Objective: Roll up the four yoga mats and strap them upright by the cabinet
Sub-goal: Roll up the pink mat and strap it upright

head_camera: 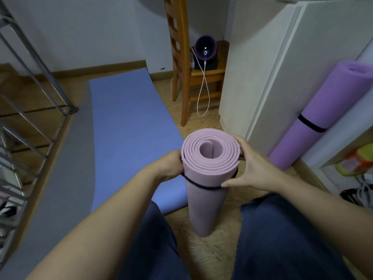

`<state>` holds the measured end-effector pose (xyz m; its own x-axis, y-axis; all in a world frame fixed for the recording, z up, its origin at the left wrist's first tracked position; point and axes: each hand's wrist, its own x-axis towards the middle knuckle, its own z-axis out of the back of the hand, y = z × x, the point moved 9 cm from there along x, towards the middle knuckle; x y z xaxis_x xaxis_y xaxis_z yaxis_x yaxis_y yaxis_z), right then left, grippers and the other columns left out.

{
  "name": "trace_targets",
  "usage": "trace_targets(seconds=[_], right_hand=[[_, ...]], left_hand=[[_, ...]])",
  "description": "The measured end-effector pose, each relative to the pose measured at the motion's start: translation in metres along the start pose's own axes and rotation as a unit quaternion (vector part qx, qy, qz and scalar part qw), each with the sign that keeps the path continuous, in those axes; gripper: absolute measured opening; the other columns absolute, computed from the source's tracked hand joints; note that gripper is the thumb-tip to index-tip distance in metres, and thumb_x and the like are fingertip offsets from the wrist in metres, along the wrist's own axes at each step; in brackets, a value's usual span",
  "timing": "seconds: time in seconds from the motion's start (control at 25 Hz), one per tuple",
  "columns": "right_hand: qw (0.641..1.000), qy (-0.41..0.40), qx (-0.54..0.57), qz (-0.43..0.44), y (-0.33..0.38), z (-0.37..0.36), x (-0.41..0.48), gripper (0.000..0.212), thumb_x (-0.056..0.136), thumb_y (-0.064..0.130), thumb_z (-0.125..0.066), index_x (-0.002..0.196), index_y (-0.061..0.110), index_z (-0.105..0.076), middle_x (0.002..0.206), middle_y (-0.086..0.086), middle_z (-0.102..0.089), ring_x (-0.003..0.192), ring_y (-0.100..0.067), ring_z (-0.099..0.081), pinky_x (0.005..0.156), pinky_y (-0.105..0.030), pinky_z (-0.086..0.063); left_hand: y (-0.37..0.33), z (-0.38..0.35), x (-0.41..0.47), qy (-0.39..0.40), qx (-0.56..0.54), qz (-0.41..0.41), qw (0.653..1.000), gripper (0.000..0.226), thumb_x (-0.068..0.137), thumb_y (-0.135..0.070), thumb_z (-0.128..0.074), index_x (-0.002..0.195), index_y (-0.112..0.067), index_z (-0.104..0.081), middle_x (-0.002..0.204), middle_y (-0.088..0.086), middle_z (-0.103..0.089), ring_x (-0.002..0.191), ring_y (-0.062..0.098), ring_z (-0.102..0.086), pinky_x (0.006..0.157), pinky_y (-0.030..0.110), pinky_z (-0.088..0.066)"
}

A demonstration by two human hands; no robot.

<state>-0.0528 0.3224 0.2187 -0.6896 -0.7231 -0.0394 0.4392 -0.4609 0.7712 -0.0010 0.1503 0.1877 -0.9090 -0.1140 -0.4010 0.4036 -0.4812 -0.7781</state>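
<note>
A rolled pink yoga mat (pixel 205 199) stands upright on the floor between my knees. A thin black strap (pixel 198 185) loops around it near the top. My left hand (pixel 171 165) grips the strap at the roll's left side. My right hand (pixel 251 168) curls around the right side, thumb on the strap. A purple rolled mat (pixel 323 116) with a black strap leans upright against the white cabinet (pixel 268 73). A blue mat (pixel 129 126) lies flat on the floor, and a grey mat (pixel 66 178) lies flat left of it.
A wooden chair (pixel 181 63) stands behind, with a dark round device and a white cable on its seat. A metal rack (pixel 30 110) fills the left side. An open shelf with coloured items (pixel 355 160) is at the right. Wooden floor shows around the pink roll.
</note>
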Motion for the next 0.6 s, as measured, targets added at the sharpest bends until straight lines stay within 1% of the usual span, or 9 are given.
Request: trace_targets(seconds=[0.08,0.12,0.16,0.24,0.28,0.32,0.36,0.44,0.6], right_hand=[[0.998,-0.03,0.029,-0.043,-0.011,0.001,0.0,0.093,0.06,0.035,-0.088,0.137,0.038,-0.036,0.12,0.021,-0.054,0.101,0.003,-0.055,0.091,-0.013,-0.043],[0.991,-0.061,0.082,-0.082,-0.019,0.001,-0.002,0.073,0.067,0.028,-0.085,0.13,0.031,-0.048,0.111,0.013,-0.06,0.088,-0.002,-0.058,0.081,-0.012,-0.047],[0.972,-0.092,0.173,-0.13,-0.031,-0.002,-0.005,0.051,0.075,0.018,-0.079,0.121,0.024,-0.057,0.104,0.004,-0.064,0.08,-0.006,-0.059,0.072,-0.012,-0.049],[0.884,-0.145,0.379,-0.233,-0.053,-0.013,-0.01,0.02,0.088,0.003,-0.061,0.106,0.012,-0.064,0.091,-0.005,-0.064,0.069,-0.012,-0.06,0.061,-0.017,-0.053],[0.841,-0.166,0.44,-0.266,-0.058,-0.015,-0.013,0.014,0.09,0.003,-0.056,0.099,0.009,-0.065,0.087,-0.007,-0.063,0.063,-0.013,-0.06,0.057,-0.019,-0.054],[0.82,-0.177,0.464,-0.285,-0.062,-0.015,-0.013,0.011,0.091,0.005,-0.056,0.096,0.009,-0.065,0.087,-0.007,-0.064,0.062,-0.013,-0.06,0.055,-0.021,-0.055],[0.814,-0.174,0.468,-0.295,-0.062,-0.013,-0.012,0.009,0.091,0.009,-0.058,0.096,0.009,-0.065,0.088,-0.006,-0.065,0.064,-0.014,-0.062,0.054,-0.022,-0.055],[0.827,-0.142,0.449,-0.308,-0.06,-0.009,-0.007,0.01,0.091,0.012,-0.061,0.099,0.008,-0.065,0.092,-0.006,-0.067,0.072,-0.018,-0.064,0.056,-0.024,-0.057],[0.871,-0.099,0.356,-0.324,-0.053,0.006,0.004,0.004,0.09,0.003,-0.061,0.089,0.006,-0.063,0.088,-0.01,-0.068,0.072,-0.022,-0.067,0.061,-0.029,-0.059]], left_hand=[[0.009,-0.003,-0.002,-0.049,-0.054,0.008,0.997,0.031,0.091,0.003,-0.045,0.107,-0.015,-0.063,0.102,0.0,-0.066,0.083,0.017,-0.059,0.08,0.036,-0.052],[0.012,-0.003,-0.003,-0.075,-0.083,0.01,0.994,0.032,0.092,0.005,-0.043,0.106,-0.019,-0.059,0.097,-0.006,-0.063,0.08,0.016,-0.055,0.076,0.034,-0.049],[0.013,-0.003,-0.005,-0.097,-0.106,0.011,0.99,0.034,0.093,0.005,-0.042,0.106,-0.023,-0.055,0.094,-0.014,-0.059,0.08,0.015,-0.053,0.073,0.031,-0.047],[0.01,-0.007,-0.007,-0.11,-0.126,-0.002,0.986,0.037,0.094,0.005,-0.042,0.108,-0.028,-0.049,0.091,-0.025,-0.05,0.082,0.012,-0.052,0.07,0.024,-0.047],[0.007,-0.008,-0.006,-0.112,-0.128,-0.011,0.985,0.037,0.094,0.005,-0.042,0.108,-0.029,-0.048,0.09,-0.026,-0.048,0.082,0.011,-0.053,0.069,0.023,-0.048],[0.005,-0.009,-0.007,-0.116,-0.128,-0.015,0.985,0.037,0.095,0.004,-0.043,0.108,-0.03,-0.048,0.09,-0.026,-0.048,0.084,0.01,-0.053,0.07,0.024,-0.049],[0.006,-0.009,-0.005,-0.122,-0.128,-0.015,0.984,0.036,0.094,0.003,-0.043,0.107,-0.03,-0.049,0.09,-0.024,-0.05,0.089,0.012,-0.054,0.073,0.026,-0.047],[0.01,-0.006,-0.002,-0.131,-0.128,-0.01,0.983,0.034,0.094,0.0,-0.045,0.106,-0.031,-0.05,0.092,-0.02,-0.052,0.097,0.017,-0.055,0.081,0.03,-0.046],[0.012,-0.001,0.0,-0.151,-0.111,-0.007,0.982,0.031,0.094,0.002,-0.045,0.101,-0.028,-0.051,0.087,-0.021,-0.049,0.096,0.019,-0.054,0.085,0.033,-0.048]])
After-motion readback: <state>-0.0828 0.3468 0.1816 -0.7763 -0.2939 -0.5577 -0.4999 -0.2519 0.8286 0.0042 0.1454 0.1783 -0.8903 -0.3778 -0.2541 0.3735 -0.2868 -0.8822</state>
